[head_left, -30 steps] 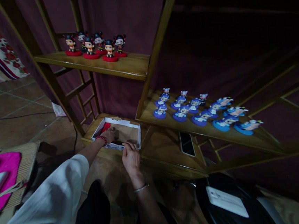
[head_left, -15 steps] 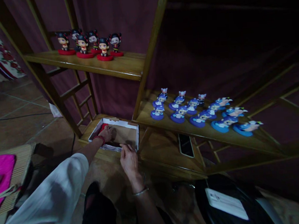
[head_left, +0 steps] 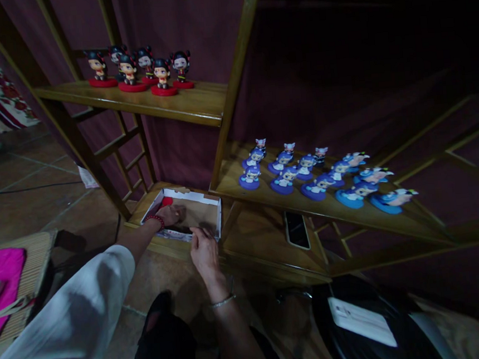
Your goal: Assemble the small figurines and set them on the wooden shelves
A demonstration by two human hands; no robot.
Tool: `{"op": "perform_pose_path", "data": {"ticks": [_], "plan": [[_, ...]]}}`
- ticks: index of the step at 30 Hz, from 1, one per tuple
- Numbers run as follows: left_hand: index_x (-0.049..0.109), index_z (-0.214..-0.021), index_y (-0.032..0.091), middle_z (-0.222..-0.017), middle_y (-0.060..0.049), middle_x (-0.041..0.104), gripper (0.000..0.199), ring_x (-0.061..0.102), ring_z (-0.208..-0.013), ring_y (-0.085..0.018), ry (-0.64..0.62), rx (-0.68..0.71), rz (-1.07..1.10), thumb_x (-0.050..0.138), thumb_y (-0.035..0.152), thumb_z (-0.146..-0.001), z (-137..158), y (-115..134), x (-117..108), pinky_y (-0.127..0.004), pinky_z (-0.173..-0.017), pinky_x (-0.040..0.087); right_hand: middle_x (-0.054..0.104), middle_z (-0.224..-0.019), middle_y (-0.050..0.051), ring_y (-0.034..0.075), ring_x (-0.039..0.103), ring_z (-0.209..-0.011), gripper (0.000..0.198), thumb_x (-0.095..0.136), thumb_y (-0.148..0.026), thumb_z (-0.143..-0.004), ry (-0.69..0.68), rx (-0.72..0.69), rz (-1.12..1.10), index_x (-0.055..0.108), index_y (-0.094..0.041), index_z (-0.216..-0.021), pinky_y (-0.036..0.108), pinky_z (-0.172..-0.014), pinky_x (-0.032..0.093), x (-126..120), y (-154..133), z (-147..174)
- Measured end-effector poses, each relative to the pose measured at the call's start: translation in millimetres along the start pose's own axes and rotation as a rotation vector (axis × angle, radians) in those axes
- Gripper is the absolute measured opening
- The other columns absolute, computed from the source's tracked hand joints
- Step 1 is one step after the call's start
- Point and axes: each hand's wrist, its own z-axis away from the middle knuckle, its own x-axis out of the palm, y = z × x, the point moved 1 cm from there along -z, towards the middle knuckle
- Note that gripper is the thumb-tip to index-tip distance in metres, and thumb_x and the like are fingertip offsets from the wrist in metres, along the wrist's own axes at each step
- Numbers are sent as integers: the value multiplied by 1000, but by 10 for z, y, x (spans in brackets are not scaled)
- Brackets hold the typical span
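A shallow cardboard box [head_left: 221, 214] with white sides and a brown inside lies open on the low wooden shelf. My left hand [head_left: 171, 214], a red bead bracelet at its wrist, reaches into the box with fingers curled downward; what they hold, if anything, is hidden. A red piece [head_left: 166, 201] shows in the box's far left corner, just beyond that hand. At the box's near right rim, my right hand [head_left: 204, 252] has its fingers bent and closed on the edge.
Black-haired figurines on red bases [head_left: 130, 77] stand on the upper left shelf [head_left: 199, 102]. Several blue-and-white figurines [head_left: 284, 181] fill the right shelf. Below them lies a dark-screened phone [head_left: 297, 230]. A white device [head_left: 361, 321] rests on a black stool, lower right.
The view has shifted slightly. My left hand has drawn a little back from the red piece, which shows more plainly. My right hand stays by the box's near rim.
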Motion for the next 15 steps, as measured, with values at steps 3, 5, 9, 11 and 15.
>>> {"op": "perform_pose_path", "data": {"ticks": [3,5,9,11,15], "plan": [[61,-94,18,-101,-7,63,29,57,-93,-20,-32,-14,119,44,18,-70,58,43,-65,-31,-81,42,64,-94,6,18,57,-91,33,41,-8,-80,11,-5,-18,62,-19,-102,28,-82,43,12,-16,-13],[60,-94,18,-91,-6,63,30,58,-85,-19,-77,-8,210,45,17,-68,104,66,-94,-30,-77,44,64,-95,5,17,57,-90,33,40,-8,-80,14,-2,-33,61,-19,-104,27,-81,44,18,-28,-24],[55,-97,16,-66,-1,57,32,56,-63,-15,-176,25,404,42,17,-67,214,120,-149,-26,-62,46,62,-98,6,16,58,-87,34,38,-9,-81,46,33,-43,59,-19,-106,26,-79,44,20,-33,-42],[53,-95,16,-65,1,54,32,55,-60,-13,-209,54,490,42,14,-65,260,151,-181,-24,-61,46,62,-100,6,16,57,-90,34,39,-10,-81,58,39,-31,59,-19,-107,26,-81,44,19,-28,-47],[49,-89,17,-72,3,52,34,51,-57,-9,-261,121,669,45,8,-57,311,193,-212,-22,-59,45,61,-103,8,19,54,-98,34,40,-11,-81,53,37,15,58,-18,-109,29,-87,42,22,-4,-60]]}}
